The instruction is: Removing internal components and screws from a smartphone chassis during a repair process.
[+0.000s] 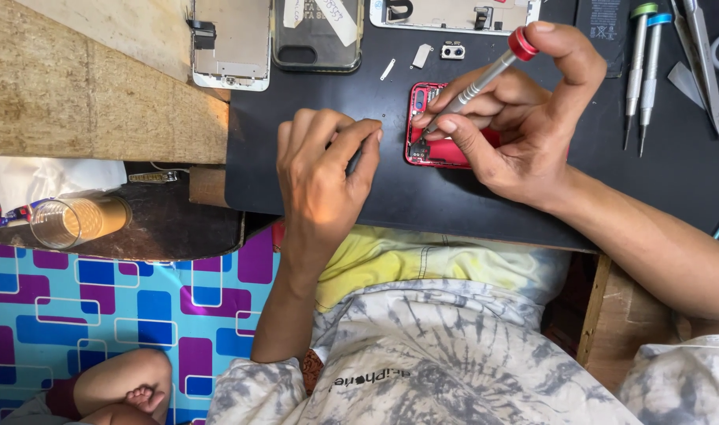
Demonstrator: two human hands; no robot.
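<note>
Head view: my right hand pinches a slim grey screwdriver with a red cap, forefinger on the cap for steadiness, tip in the opened red phone shell on the black mat. My left hand is curled narrow beside it, bracing; can't tell what it's pinching.

Right hand in pinch grip — left hand curled, knuckles up.

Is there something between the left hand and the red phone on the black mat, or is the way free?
Nothing visible stands between them. The left hand rests curled on the black mat, just left of the red phone; only bare mat shows in the gap. The right hand already holds a screwdriver on the phone.
</note>
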